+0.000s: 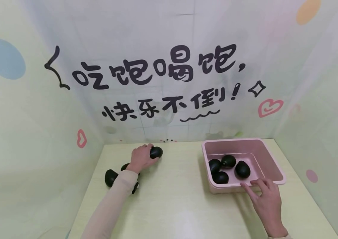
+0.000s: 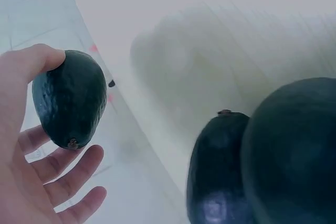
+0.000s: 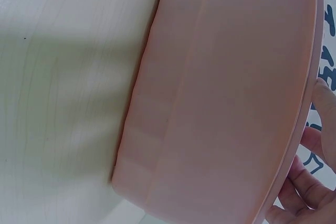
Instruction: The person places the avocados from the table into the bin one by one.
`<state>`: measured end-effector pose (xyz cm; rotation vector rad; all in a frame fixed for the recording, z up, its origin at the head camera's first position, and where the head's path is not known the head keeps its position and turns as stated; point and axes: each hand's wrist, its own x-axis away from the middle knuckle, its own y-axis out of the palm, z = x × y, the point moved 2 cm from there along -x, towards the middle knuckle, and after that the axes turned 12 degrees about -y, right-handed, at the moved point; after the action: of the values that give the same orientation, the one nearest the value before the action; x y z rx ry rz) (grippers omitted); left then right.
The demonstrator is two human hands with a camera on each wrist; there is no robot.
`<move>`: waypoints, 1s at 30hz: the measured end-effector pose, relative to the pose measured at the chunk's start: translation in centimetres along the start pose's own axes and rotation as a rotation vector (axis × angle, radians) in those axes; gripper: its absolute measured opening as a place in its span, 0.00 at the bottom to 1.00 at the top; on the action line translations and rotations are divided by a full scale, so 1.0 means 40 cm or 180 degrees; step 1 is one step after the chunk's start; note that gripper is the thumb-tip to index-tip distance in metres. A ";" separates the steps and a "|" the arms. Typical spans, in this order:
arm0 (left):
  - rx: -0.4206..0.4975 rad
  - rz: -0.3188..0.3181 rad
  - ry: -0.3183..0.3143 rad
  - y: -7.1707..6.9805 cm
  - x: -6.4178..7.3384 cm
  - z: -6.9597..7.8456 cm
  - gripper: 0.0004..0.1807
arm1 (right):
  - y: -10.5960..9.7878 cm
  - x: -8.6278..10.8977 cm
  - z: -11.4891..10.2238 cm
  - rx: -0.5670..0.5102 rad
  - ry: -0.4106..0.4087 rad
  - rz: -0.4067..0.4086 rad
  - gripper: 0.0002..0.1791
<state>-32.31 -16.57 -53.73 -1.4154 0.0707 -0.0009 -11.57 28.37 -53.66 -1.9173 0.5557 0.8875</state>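
Observation:
My left hand [image 1: 141, 159] grips a dark green avocado [image 1: 156, 152] near the back of the table, left of the middle. In the left wrist view the thumb lies over the avocado [image 2: 71, 98] and the fingers curve beneath it. Behind my left forearm, more avocados [image 1: 111, 178] lie on the table, partly hidden by the sleeve. On the right stands a pink plastic bin [image 1: 261, 151] with several avocados [image 1: 242, 169] in its left and middle part. At the bin's near rim, my right hand [image 1: 266, 200] holds the edge with thumb and fingertips.
The pale wooden table [image 1: 172, 196] is enclosed by a printed fabric backdrop [image 1: 163, 30] at the back and sides, with black lettering and coloured shapes. The bin's outer wall [image 3: 231, 87] fills much of the right wrist view.

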 end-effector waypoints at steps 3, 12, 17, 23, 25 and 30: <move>-0.0010 0.0066 0.0058 -0.012 0.002 0.013 0.36 | 0.000 0.000 0.000 0.0001 0.0001 0.0009 0.48; 0.0050 0.0247 0.0227 -0.051 0.014 0.060 0.37 | 0.001 0.000 0.000 -0.0014 0.0042 -0.0066 0.48; 0.0151 0.0376 0.0346 -0.070 0.022 0.091 0.37 | 0.001 0.000 0.001 -0.0015 0.0036 -0.0070 0.48; 0.0237 0.0525 0.0549 -0.084 0.024 0.127 0.36 | 0.001 0.000 0.001 -0.0009 0.0004 -0.0023 0.48; 0.0248 0.0542 0.0580 -0.087 0.023 0.136 0.36 | 0.001 0.001 0.001 -0.0005 -0.0003 -0.0012 0.48; 0.0274 0.0532 0.0584 -0.096 0.025 0.152 0.37 | 0.001 0.002 0.002 -0.0028 0.0019 -0.0010 0.48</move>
<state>-30.85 -11.22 -49.05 -1.3173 0.3368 0.0043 -11.56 28.43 -53.78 -1.9290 0.5531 0.8838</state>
